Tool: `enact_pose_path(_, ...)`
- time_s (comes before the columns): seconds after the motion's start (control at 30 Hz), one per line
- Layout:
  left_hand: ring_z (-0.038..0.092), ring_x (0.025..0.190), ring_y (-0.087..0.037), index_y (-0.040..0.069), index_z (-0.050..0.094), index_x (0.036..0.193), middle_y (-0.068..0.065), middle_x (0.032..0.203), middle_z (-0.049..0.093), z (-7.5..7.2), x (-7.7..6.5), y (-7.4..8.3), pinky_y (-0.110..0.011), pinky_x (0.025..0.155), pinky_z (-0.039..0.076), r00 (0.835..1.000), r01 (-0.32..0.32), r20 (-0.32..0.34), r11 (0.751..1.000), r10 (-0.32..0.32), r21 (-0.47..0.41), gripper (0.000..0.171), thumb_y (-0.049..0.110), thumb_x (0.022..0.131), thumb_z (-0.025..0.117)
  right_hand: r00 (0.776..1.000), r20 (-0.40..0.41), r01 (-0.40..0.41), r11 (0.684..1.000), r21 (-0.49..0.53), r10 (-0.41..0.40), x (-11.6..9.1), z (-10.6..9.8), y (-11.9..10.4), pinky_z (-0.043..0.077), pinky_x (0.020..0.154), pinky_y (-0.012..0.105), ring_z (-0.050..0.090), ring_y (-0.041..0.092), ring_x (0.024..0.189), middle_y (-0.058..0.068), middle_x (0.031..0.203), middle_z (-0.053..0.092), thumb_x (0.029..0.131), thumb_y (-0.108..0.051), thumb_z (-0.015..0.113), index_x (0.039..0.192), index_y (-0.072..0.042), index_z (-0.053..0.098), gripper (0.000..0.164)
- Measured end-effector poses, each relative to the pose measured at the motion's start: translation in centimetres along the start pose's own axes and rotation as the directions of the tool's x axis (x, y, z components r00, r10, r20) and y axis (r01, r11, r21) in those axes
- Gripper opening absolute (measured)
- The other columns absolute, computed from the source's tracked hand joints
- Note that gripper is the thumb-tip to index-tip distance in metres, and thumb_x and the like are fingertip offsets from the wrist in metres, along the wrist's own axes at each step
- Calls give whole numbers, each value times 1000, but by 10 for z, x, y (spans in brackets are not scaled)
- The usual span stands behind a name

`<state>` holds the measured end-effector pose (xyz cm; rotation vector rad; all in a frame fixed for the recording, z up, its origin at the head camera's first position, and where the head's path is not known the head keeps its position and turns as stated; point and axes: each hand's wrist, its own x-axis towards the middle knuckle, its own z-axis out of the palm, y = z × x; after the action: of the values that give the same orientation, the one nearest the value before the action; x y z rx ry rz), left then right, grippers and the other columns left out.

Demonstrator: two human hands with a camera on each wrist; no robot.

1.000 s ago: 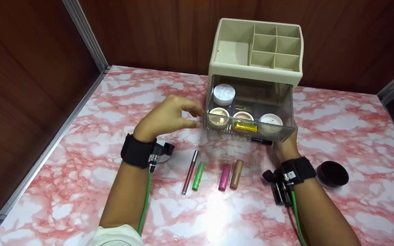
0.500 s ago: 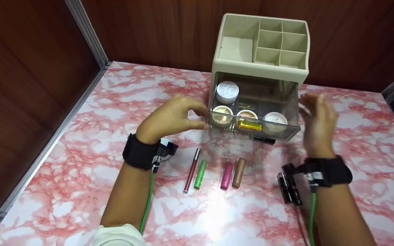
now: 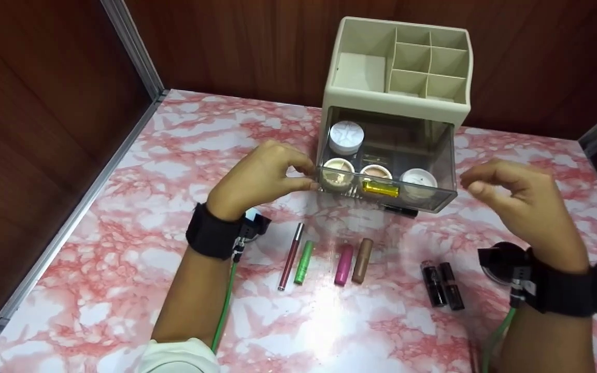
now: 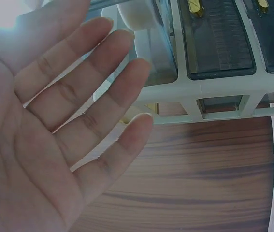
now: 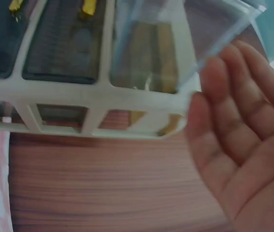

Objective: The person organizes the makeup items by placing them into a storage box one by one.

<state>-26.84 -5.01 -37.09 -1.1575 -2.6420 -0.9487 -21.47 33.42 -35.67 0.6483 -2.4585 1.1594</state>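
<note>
A cream cosmetics organizer [image 3: 397, 98] stands at the back, its smoky clear top drawer [image 3: 446, 173] pulled out. Inside the drawer sit a white jar with a star-marked lid [image 3: 346, 135] and several other small round jars [image 3: 418, 178]. A gold handle [image 3: 380, 188] marks the drawer's front. My left hand [image 3: 262, 178] is at the drawer's left front corner, thumb and fingertips right at its edge; in the left wrist view its fingers [image 4: 98, 96] are extended. Just off the drawer's right side is my right hand [image 3: 529, 207], fingers loosely bent and holding nothing.
On the marbled table lie a dark red tube [image 3: 290, 256], a green tube [image 3: 304, 262], a pink tube [image 3: 344, 264], a brown tube [image 3: 363, 260] and two black tubes [image 3: 442, 286]. Another black tube [image 3: 401, 211] lies below the drawer. My right wrist partly hides a round dark container [image 3: 498, 259].
My right hand has come out from below the drawer's right front corner and moved right, away from it. My left hand stays at the left corner. The drawer remains pulled out.
</note>
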Motion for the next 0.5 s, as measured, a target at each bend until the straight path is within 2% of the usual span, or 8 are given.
enact_pose_path(0.1, 62, 83, -4, 13, 78, 96, 8, 91, 72, 2, 1, 1, -25, 75, 49, 999, 32, 28, 999, -32, 20, 14, 24, 88, 75, 994, 101, -44, 996, -72, 51, -3, -3, 0, 45, 76, 14, 64, 8, 86, 6, 90, 72, 84, -2, 76, 93, -8, 76, 11)
enact_pose_path(0.17, 61, 80, -5, 14, 78, 94, 9, 89, 71, 4, 1, 1, -25, 73, 48, 998, 39, 43, 999, -40, 32, 12, 23, 88, 75, 979, 182, -63, 990, -128, 86, -3, -2, 1, 47, 74, 13, 65, 8, 83, 0, 89, 72, 81, -9, 80, 92, -13, 76, 12)
enact_pose_path(0.23, 59, 75, -6, 14, 78, 91, 10, 84, 70, 5, 2, 1, -26, 69, 47, 998, 33, 55, 998, -36, 49, 9, 22, 87, 74, 954, 278, -62, 981, -186, 113, -2, -1, 1, 48, 71, 15, 64, 8, 78, -4, 86, 71, 81, -18, 82, 91, -18, 76, 11)
enact_pose_path(0.33, 53, 67, -7, 15, 77, 84, 11, 76, 66, 6, 3, 1, -27, 64, 44, 997, 24, 71, 997, -29, 77, 7, 21, 87, 74, 904, 395, -68, 967, -246, 164, 1, 5, 1, 50, 65, 19, 64, 9, 74, -10, 83, 70, 84, -30, 79, 88, -23, 76, 9)
enact_pose_path(0.43, 49, 62, -6, 16, 76, 80, 11, 72, 64, 8, 3, 2, -26, 59, 43, 995, 31, 88, 996, -39, 89, 7, 20, 86, 74, 865, 448, -100, 952, -288, 227, 4, 10, 0, 52, 66, 23, 65, 8, 75, -11, 85, 70, 86, -39, 75, 87, -27, 77, 12)
enact_pose_path(0.5, 48, 61, -4, 16, 76, 80, 11, 72, 64, 8, 4, 2, -25, 57, 43, 994, 37, 98, 996, -45, 83, 7, 19, 86, 74, 856, 452, -116, 946, -304, 250, 5, 12, 0, 52, 67, 23, 66, 8, 77, -10, 87, 71, 87, -40, 73, 87, -28, 78, 13)
